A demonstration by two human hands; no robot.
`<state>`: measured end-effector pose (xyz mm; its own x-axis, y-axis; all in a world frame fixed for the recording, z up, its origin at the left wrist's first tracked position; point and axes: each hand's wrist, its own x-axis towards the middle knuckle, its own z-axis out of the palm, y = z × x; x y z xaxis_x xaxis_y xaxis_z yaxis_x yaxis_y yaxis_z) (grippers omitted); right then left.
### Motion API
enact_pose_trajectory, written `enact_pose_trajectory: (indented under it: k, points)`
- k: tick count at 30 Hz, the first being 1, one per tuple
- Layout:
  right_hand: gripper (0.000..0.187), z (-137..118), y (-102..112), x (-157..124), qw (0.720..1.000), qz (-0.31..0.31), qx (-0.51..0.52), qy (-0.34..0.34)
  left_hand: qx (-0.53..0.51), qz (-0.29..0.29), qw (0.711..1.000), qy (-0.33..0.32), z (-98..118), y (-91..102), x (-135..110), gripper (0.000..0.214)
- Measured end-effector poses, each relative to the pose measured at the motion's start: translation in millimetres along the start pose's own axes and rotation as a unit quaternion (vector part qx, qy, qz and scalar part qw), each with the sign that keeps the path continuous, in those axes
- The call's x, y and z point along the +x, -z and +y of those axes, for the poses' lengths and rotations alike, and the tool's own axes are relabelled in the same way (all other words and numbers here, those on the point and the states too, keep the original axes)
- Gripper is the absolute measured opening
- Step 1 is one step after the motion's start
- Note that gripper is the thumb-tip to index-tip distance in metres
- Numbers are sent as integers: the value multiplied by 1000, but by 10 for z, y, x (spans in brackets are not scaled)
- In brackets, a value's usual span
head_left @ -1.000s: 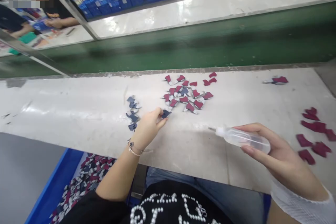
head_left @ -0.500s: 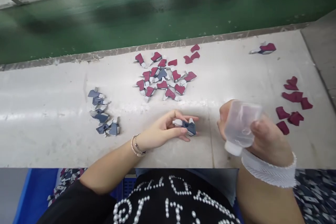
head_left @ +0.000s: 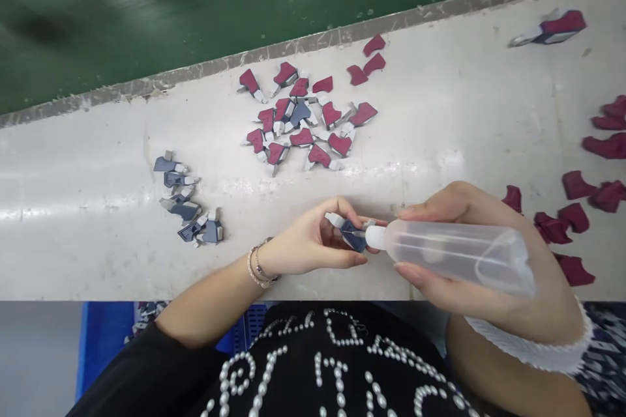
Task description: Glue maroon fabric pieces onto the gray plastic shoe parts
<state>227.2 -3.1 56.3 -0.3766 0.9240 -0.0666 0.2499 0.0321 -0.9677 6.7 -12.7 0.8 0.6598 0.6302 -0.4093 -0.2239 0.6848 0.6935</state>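
Over the near part of the bench, my left hand (head_left: 313,238) holds a small blue-grey plastic part (head_left: 353,236) with pale grey ends between thumb and fingers. My right hand (head_left: 513,260) is wrapped round a translucent squeeze bottle (head_left: 454,254), tipped on its side. Its white cap (head_left: 375,237) points left, and a thin nozzle reaches the recess of the blue-grey part. Whether liquid comes out is too small to see. Beyond my right hand lie loose maroon pieces (head_left: 578,184).
Several maroon-topped parts (head_left: 302,137) are grouped at the middle back. Blue-grey parts (head_left: 184,210) lie in a row to the left. One maroon-topped part (head_left: 562,27) sits apart at the back right. A blue bin (head_left: 105,339) stands below the front edge.
My right hand has turned the bottle from cap-down to lying level and brought its nozzle to the part in my left hand. The view has shifted, and more maroon pieces show at right.
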Motion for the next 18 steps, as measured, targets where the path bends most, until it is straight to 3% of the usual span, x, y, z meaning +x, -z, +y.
enact_pose_trajectory:
  k: [9, 18]
  points:
    - [22, -39, -37, -36, 996, 0, -84, 26, 29, -3, 999, 18, 11, -5, -9, 39]
    - [23, -76, -97, -36, 995, -5, -94, 30, 53, -6, 998, 19, 10, 3, -10, 40]
